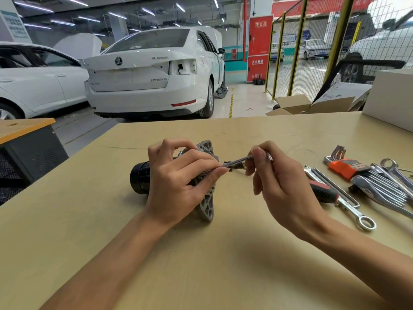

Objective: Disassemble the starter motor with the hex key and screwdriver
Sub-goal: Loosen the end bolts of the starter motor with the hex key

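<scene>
- Head view is showing a tan, flat wooden counter (223, 253) filling the lower frame, with both bare forearms reaching in from the bottom edge.
- At the centre of the frame the starter motor (143, 179), a black cylindrical body with a grey cast-metal mounting flange, is lying on its side on the counter, the black end pointing left.
- The left hand (178, 182) is resting over the motor's flange end, its fingers curled and its fingertips pinching the near end of a thin, silver metal hex key (238, 161).
- The right hand (283, 184) is gripping the other end of that hex key between thumb and bent fingers, closed around it just right of the motor.
- The key is lying almost level between the two hands; whether its tip is seated in a bolt cannot be told.
- Right of the right hand, a screwdriver with a black-and-red handle (324, 191) is lying on the counter, partly hidden by the wrist.
- Beside it a silver combination wrench (348, 205) is lying, and further right an orange-holdered set of hex keys (344, 167).
- In the upper left, a white sedan (152, 72) is standing on the workshop floor.
</scene>
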`<action>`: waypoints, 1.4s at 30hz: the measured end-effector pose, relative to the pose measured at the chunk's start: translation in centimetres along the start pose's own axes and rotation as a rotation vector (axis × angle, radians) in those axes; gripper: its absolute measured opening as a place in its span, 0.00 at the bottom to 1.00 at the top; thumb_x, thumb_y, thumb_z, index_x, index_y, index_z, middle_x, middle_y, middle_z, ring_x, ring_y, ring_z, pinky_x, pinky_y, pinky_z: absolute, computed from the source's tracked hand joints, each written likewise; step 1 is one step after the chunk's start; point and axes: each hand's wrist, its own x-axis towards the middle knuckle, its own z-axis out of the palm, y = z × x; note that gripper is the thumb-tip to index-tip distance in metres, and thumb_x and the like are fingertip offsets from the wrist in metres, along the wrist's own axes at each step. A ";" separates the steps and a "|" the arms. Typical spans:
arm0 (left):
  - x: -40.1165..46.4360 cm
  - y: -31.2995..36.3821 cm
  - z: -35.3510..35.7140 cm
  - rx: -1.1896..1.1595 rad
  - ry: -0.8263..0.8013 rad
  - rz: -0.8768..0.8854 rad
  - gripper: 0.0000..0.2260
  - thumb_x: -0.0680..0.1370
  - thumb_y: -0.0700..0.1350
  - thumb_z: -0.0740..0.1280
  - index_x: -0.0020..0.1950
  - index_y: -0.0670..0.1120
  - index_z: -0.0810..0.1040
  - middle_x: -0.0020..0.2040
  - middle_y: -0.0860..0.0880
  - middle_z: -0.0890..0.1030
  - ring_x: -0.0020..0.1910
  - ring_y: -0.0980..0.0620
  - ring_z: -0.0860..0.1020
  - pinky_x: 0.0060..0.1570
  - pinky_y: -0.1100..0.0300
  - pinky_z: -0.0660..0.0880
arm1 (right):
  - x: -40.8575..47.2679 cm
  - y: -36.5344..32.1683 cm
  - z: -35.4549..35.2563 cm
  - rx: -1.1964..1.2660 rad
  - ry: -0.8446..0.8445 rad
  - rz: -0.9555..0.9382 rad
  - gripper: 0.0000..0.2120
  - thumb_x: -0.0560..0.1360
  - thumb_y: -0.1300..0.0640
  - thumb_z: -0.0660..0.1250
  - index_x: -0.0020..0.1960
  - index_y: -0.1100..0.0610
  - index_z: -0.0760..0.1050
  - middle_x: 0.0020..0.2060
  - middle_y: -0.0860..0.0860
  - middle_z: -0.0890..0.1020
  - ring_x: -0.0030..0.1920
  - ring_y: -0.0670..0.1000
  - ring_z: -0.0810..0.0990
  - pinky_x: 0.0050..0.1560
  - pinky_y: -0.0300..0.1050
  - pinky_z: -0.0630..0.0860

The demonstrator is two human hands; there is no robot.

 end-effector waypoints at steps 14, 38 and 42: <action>-0.1 -0.3 0.3 -0.025 -0.043 -0.018 0.11 0.77 0.51 0.71 0.42 0.45 0.87 0.43 0.54 0.85 0.51 0.49 0.75 0.52 0.49 0.65 | 0.1 -0.1 -0.1 0.430 0.017 0.175 0.16 0.72 0.61 0.54 0.37 0.55 0.79 0.31 0.52 0.78 0.25 0.51 0.72 0.23 0.41 0.66; -0.3 -0.8 0.7 -0.113 -0.106 -0.058 0.14 0.76 0.52 0.70 0.40 0.43 0.86 0.45 0.51 0.85 0.50 0.44 0.78 0.48 0.43 0.71 | -0.1 0.4 0.1 -0.038 0.091 -0.070 0.14 0.82 0.49 0.56 0.38 0.48 0.68 0.25 0.42 0.72 0.27 0.48 0.72 0.30 0.53 0.71; -0.2 -0.7 0.6 -0.120 -0.107 -0.066 0.14 0.77 0.51 0.69 0.40 0.43 0.86 0.45 0.52 0.85 0.50 0.44 0.77 0.49 0.43 0.71 | -0.1 0.2 0.2 -0.105 0.089 -0.127 0.10 0.82 0.51 0.56 0.44 0.52 0.69 0.28 0.41 0.71 0.29 0.47 0.72 0.32 0.48 0.70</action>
